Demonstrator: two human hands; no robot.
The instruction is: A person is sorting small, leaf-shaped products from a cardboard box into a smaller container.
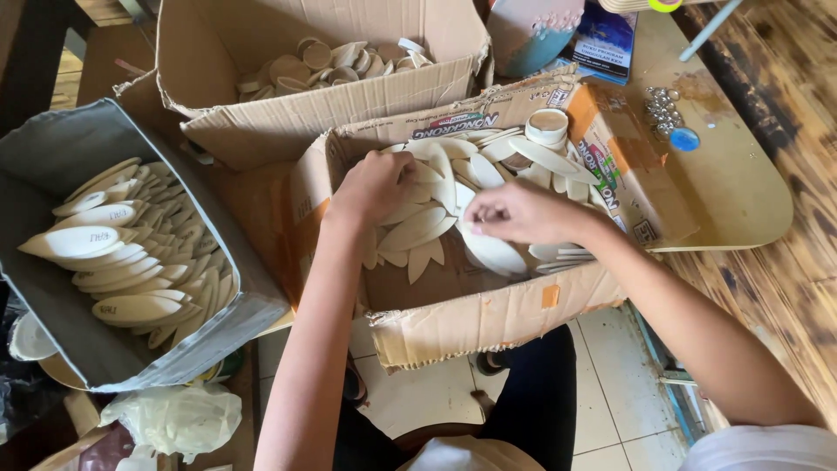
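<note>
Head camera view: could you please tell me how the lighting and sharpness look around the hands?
In the head view, soft daylight is even, without harsh glare; the left hand and right hand look slightly motion-blurred over the pale leaf-shaped pieces in the cardboard box; the frame's left edge falls into deep shadow.

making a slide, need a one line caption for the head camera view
Both hands, left hand and right hand, reach into a cardboard box of pale leaf-shaped pieces.

We see both hands, left [373, 185] and right [514, 212], among pale leaf-shaped pieces [418, 228] in the cardboard box [488, 318]; grey bin [52, 157] at nine o'clock.
</note>
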